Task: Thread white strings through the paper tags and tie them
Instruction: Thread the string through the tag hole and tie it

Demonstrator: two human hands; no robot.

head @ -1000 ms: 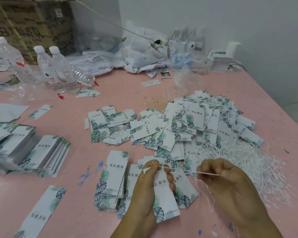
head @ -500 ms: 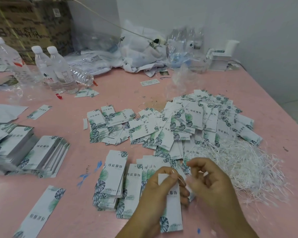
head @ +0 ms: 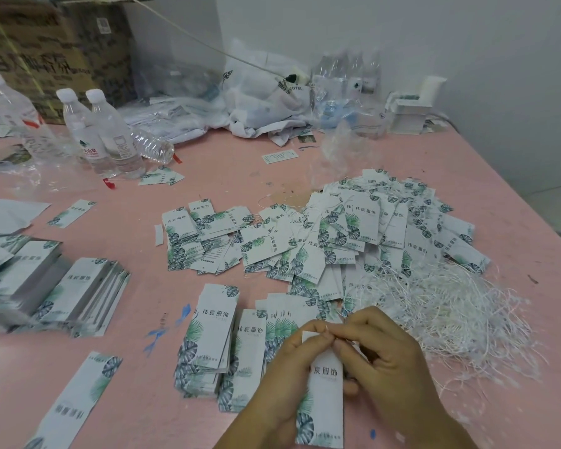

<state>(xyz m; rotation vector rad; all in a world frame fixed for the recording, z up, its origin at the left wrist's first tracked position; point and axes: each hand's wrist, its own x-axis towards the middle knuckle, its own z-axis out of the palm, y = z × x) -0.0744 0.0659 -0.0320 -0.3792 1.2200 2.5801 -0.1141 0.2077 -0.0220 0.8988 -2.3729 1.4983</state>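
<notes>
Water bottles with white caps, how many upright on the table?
3. One bottle at the far left edge, two side by side just right of it. Another lies capless-looking behind them; clutter may hide more.

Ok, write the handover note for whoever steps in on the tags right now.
Left hand: holds one tag upright by its top.
Right hand: pinches at that tag's top edge, string barely visible.
Loose strings lie right of the hands; unstrung stacks left of them.
Done: big strung heap behind.
Left: finish this tag, then the stacks.
</notes>
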